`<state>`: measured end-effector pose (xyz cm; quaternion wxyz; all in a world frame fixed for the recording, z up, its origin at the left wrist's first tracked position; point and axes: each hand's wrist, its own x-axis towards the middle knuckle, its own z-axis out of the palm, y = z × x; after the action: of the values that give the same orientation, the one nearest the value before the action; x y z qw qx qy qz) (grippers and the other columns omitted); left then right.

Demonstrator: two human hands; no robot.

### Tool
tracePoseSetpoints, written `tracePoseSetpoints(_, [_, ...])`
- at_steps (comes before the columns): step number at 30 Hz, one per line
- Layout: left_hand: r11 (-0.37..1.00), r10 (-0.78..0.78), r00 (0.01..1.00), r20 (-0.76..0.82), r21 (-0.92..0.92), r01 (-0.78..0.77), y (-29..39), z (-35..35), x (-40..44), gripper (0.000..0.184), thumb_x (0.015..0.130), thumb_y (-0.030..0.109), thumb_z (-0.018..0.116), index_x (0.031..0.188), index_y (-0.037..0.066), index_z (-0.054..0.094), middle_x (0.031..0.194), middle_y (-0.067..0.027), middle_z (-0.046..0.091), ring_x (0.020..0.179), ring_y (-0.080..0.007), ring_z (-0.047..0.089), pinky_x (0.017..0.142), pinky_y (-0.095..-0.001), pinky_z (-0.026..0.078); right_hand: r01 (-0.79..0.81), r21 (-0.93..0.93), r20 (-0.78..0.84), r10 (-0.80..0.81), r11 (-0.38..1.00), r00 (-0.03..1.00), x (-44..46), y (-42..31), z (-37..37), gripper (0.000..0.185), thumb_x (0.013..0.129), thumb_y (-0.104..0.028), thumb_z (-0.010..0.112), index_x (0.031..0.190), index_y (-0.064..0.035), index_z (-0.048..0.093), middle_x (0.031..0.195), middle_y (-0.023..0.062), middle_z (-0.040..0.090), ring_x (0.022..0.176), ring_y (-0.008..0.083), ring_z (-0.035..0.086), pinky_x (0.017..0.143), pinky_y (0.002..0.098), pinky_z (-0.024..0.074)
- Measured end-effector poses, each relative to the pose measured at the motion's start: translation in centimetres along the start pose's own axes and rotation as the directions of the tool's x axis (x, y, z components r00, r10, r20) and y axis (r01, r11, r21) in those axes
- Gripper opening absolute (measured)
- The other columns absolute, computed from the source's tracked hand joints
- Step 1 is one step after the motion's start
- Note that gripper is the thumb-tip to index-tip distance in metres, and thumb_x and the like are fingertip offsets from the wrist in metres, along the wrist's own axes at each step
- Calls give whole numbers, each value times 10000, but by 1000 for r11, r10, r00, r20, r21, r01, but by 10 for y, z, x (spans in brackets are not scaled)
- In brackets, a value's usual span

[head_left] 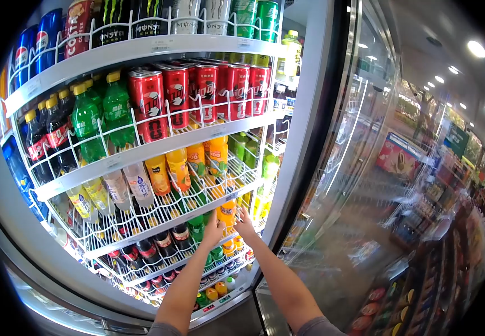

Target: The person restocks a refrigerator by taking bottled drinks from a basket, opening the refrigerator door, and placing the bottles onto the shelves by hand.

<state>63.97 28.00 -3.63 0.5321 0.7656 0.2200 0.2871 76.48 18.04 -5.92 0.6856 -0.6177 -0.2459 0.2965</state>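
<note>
Both of my hands reach into the lit drinks fridge, around the lower shelves. My left hand (213, 231) is at the left side of an orange drink bottle (227, 213), its fingers pointing up. At the bottle's right side is my right hand (245, 226), fingers apart and curved toward it. Whether either hand touches the bottle I cannot tell. Green bottles (196, 228) stand just left of my left hand, and dark cola bottles (164, 243) farther left. Above my hands runs a white wire shelf (186, 214) with orange juice bottles (178, 168) on it.
Red cola cans (148, 103) and green soda bottles (118, 112) fill the shelf higher up, with energy drink cans (148, 19) on top. White wire guards edge the shelves. A glass door (332, 185) stands open at right, reflecting store shelves.
</note>
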Motion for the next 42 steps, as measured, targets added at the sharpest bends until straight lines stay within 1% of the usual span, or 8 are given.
tracePoseSetpoints(6, [997,76,997,-14,-21,-77,-37,6,-58,621,939,161,559,1489,30,303,1256,-228,586,1095,-272,631,879,-336,511,50,257,-200,2,965,980,-40,6,20,778,848,98,508,1522,-188,245,1332,182,400,1056,258,560,858,322,543])
tracePoseSetpoints(8, [950,-42,998,36,-308,51,-4,-2,-102,553,945,108,540,1460,23,356,1269,-207,589,1097,-237,627,898,-319,497,45,286,-224,22,957,974,-73,-6,35,702,862,75,485,1497,-138,276,1338,190,408,1075,269,554,878,337,546])
tracePoseSetpoints(10, [966,-79,997,27,-246,83,8,-11,-135,508,946,71,525,1433,19,392,1267,-186,594,1073,-206,626,884,-308,498,34,359,-205,44,933,978,-105,-16,45,664,868,57,482,1483,-107,292,1329,189,435,1090,271,550,899,341,535])
tracePoseSetpoints(13, [892,-105,994,-1,-442,94,-8,-12,-179,460,948,48,522,1400,34,436,1225,-169,611,999,-189,626,840,-288,504,5,369,-217,81,929,973,-140,-7,56,620,875,42,489,1460,-89,330,1341,172,458,1095,248,558,916,342,522])
tracePoseSetpoints(24, [924,-22,1000,-5,-382,18,22,-53,-256,411,997,107,482,1405,81,445,1266,-102,597,1029,-158,597,776,-269,501,71,324,-188,-9,943,982,-250,6,67,522,957,-157,568,1439,-125,370,1310,137,527,1093,231,593,908,362,521])
tracePoseSetpoints(26, [883,-89,996,-32,-465,64,55,-62,-277,422,965,18,466,1387,40,469,1227,-114,608,972,-137,576,830,-238,463,85,328,-178,-27,941,984,-272,7,66,504,972,-163,545,1444,-117,376,1330,138,526,1118,242,590,928,368,514])
tracePoseSetpoints(38, [905,-22,988,-155,-424,-46,102,-63,-395,401,981,70,488,1381,55,474,1234,-124,608,1046,-167,605,903,-285,478,122,293,-3,-126,948,992,-405,-44,53,489,995,-216,467,1453,-76,368,1311,146,560,1163,244,581,966,378,485])
tracePoseSetpoints(42, [938,-24,973,-228,-342,-57,100,-67,-455,384,995,103,494,1378,69,483,1204,-91,621,1032,-143,603,855,-266,464,32,443,74,-72,896,995,-425,-27,76,493,986,-254,491,1436,-82,384,1296,148,568,1124,235,591,937,367,493])
